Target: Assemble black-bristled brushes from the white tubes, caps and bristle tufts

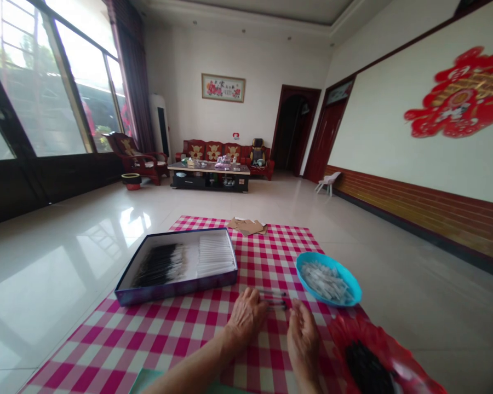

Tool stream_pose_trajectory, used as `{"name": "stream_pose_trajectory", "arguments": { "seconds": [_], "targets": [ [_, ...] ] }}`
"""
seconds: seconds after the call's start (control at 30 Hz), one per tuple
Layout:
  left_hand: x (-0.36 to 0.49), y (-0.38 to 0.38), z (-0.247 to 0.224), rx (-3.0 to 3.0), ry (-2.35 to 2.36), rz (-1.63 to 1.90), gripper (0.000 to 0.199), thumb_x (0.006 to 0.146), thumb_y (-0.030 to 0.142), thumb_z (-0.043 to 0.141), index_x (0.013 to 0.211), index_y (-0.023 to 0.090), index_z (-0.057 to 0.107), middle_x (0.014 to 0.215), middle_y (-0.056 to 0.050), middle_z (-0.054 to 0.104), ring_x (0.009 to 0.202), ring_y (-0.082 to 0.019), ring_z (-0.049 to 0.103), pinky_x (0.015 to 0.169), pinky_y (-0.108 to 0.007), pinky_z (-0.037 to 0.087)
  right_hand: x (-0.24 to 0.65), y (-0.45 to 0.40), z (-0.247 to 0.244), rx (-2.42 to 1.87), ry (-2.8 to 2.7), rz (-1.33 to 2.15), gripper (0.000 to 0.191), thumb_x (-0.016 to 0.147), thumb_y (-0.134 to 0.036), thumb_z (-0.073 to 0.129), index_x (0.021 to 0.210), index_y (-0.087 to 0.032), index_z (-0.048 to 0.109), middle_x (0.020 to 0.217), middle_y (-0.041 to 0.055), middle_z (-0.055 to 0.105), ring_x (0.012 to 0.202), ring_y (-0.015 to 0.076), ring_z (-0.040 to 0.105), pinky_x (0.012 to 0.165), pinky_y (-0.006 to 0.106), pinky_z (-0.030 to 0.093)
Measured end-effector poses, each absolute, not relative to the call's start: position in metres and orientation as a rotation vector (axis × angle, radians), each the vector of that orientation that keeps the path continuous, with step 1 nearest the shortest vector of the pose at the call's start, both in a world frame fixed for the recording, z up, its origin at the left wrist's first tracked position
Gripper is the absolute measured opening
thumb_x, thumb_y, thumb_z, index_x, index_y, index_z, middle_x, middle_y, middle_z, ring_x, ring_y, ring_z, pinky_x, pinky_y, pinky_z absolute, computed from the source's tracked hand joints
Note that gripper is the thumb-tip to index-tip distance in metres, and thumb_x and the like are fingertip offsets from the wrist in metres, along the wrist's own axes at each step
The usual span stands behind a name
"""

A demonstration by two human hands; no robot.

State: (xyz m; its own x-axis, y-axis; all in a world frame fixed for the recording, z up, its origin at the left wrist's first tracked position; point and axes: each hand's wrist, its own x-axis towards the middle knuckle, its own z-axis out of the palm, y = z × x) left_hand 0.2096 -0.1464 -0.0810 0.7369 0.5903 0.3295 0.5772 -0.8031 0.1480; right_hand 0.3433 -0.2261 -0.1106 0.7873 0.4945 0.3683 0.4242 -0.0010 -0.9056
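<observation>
My left hand (248, 314) is closed over the left ends of several slim pens (276, 301) with dark right ends, which lie side by side on the checked cloth. Just right of those dark ends is my right hand (303, 334), its fingers curled together; whatever is in them is hidden. A shallow dark-blue box (176, 285) stands beyond my left hand. Inside it, thin black sticks with pale ends (158, 264) fill the left part and a row of white sticks (216, 255) the right. To the right, a blue bowl (355, 288) holds many small whitish, translucent pieces (326, 280).
A red plastic bag (402, 350) with black pieces (367, 366) lies at the near right. Torn brown cardboard (248, 226) rests at the far edge of the pink-and-white tablecloth (181, 328). A pale green corner (145, 380) shows under my left forearm. A low table (209, 180) stands farther off.
</observation>
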Motion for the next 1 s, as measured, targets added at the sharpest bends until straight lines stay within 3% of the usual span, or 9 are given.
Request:
{"name": "stream_pose_trajectory", "arguments": {
  "seconds": [0.17, 0.3, 0.47, 0.7, 0.83, 1.0],
  "targets": [
    [0.21, -0.151, -0.093, 2.867, 1.011, 0.669, 0.015, 0.086, 0.011, 0.043, 0.086, 0.019, 0.055, 0.09, -0.005, 0.056, 0.085, -0.02, 0.049, 0.076, -0.032, 0.042, 0.346, -0.225, -0.112, -1.657, -0.887, -0.038, 0.044, 0.083, -0.048, 0.043, 0.102, -0.014, 0.064, 0.102, 0.0164, 0.068, 0.094, 0.0275, 0.063, 0.079, 0.038, 0.05],
    [0.199, -0.154, -0.103, 2.876, 1.013, 0.843, 0.016, 0.085, 0.009, 0.041, 0.082, 0.019, 0.053, 0.084, -0.004, 0.056, 0.081, -0.019, 0.051, 0.078, -0.033, 0.043, 0.342, -0.228, -0.104, -1.677, -1.023, -0.027, 0.046, 0.086, -0.048, 0.04, 0.096, -0.013, 0.067, 0.097, 0.0168, 0.069, 0.089, 0.0265, 0.065, 0.078, 0.037, 0.052],
    [0.178, -0.159, -0.105, 2.884, 1.037, 1.066, 0.021, 0.084, 0.005, 0.037, 0.092, 0.018, 0.052, 0.083, -0.005, 0.058, 0.079, -0.019, 0.055, 0.085, -0.036, 0.042, 0.335, -0.231, -0.099, -1.615, -1.181, 0.054, 0.041, 0.084, -0.049, 0.047, 0.09, -0.015, 0.069, 0.088, 0.0136, 0.072, 0.082, 0.0249, 0.068, 0.073, 0.032, 0.054],
    [0.174, -0.174, -0.092, 2.757, 0.999, 1.139, 0.012, 0.086, 0.015, 0.05, 0.095, 0.023, 0.052, 0.078, 0.0, 0.059, 0.071, -0.018, 0.052, 0.066, -0.03, 0.041, 0.318, -0.23, -0.103, -1.572, -1.219, 0.133, 0.042, 0.082, -0.055, 0.048, 0.081, -0.018, 0.068, 0.078, 0.0101, 0.074, 0.07, 0.0229, 0.07, 0.062, 0.027, 0.055],
    [0.176, -0.175, -0.09, 2.774, 0.985, 1.132, 0.007, 0.088, 0.021, 0.051, 0.084, 0.026, 0.054, 0.075, 0.001, 0.057, 0.07, -0.017, 0.05, 0.064, -0.03, 0.035, 0.316, -0.229, -0.104, -1.599, -1.207, 0.171, 0.048, 0.08, -0.061, 0.047, 0.079, -0.02, 0.07, 0.076, 0.0092, 0.074, 0.068, 0.0231, 0.07, 0.058, 0.026, 0.054],
    [0.176, -0.172, -0.087, 2.773, 0.998, 1.032, 0.016, 0.093, 0.027, 0.043, 0.082, 0.026, 0.054, 0.073, 0.0, 0.057, 0.07, -0.018, 0.048, 0.066, -0.033, 0.032, 0.312, -0.229, -0.097, -1.582, -1.092, 0.246, 0.047, 0.075, -0.064, 0.052, 0.075, -0.02, 0.071, 0.073, 0.0088, 0.074, 0.066, 0.0248, 0.069, 0.057, 0.028, 0.054]
  ]
}}
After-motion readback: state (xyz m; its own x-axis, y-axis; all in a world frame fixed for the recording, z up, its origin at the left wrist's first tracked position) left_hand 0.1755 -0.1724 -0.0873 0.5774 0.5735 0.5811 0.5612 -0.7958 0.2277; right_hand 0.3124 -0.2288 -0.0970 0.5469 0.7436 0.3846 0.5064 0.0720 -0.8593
